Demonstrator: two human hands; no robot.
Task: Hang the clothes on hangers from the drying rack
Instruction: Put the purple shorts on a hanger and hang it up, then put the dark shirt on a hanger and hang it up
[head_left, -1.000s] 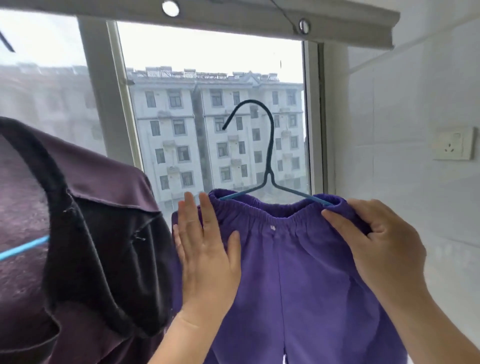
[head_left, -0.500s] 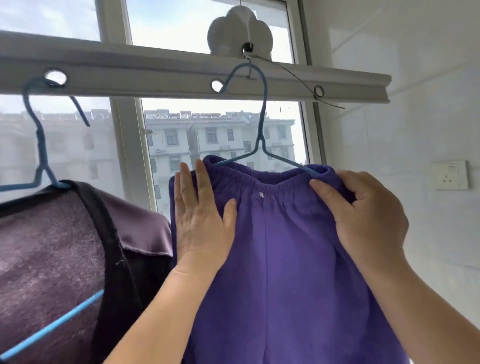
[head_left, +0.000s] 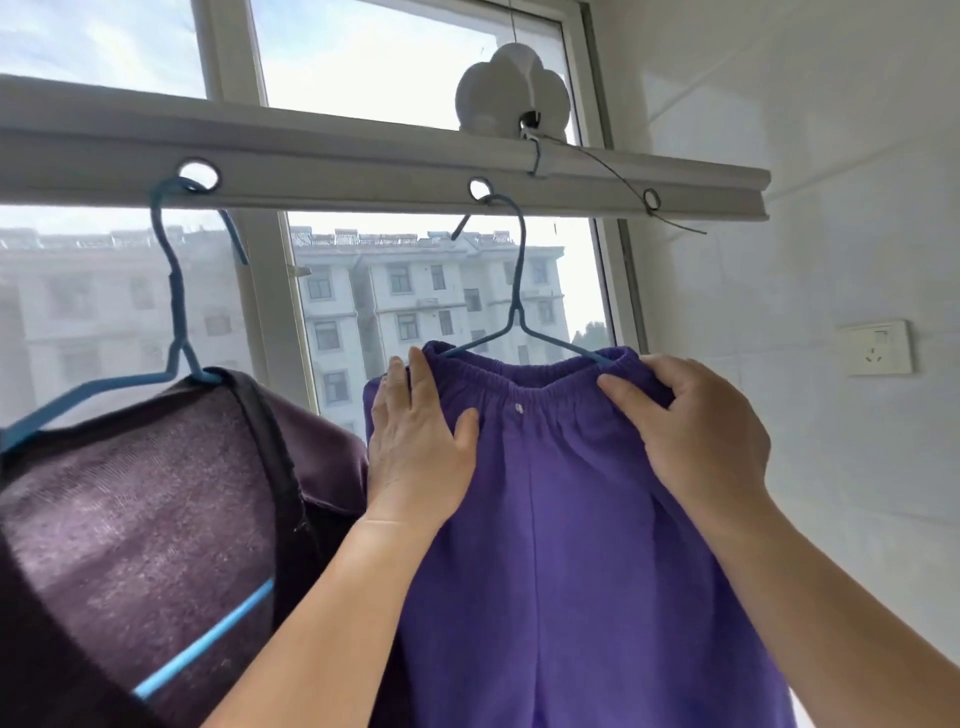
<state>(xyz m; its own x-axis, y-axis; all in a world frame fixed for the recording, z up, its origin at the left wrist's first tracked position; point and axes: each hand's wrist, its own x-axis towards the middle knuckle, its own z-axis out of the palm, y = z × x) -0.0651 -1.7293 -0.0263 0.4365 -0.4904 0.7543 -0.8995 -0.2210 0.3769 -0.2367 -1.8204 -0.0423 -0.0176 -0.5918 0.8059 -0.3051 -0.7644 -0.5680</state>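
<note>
Purple trousers (head_left: 561, 519) hang by their elastic waistband on a blue wire hanger (head_left: 517, 317). Its hook sits at the middle hole (head_left: 480, 188) of the white drying rack bar (head_left: 332, 156) overhead. My left hand (head_left: 415, 441) lies flat on the left side of the waistband, fingers up. My right hand (head_left: 691, 431) grips the right end of the waistband over the hanger's shoulder. A dark purple top (head_left: 145, 519) hangs to the left on a second blue hanger (head_left: 176, 312), hooked in another hole (head_left: 198, 174).
A window with white frames (head_left: 260, 291) is behind the rack. A white tiled wall (head_left: 831, 208) with a socket (head_left: 875, 347) stands on the right. A white pulley block (head_left: 511, 98) and thin cable (head_left: 613, 171) sit on the bar's right part, near a third hole (head_left: 651, 198).
The trousers' hanger has gone from held below the bar up to it, its hook now at the middle hole. My view tilted up, showing the rack. Both hands stayed on the waistband.
</note>
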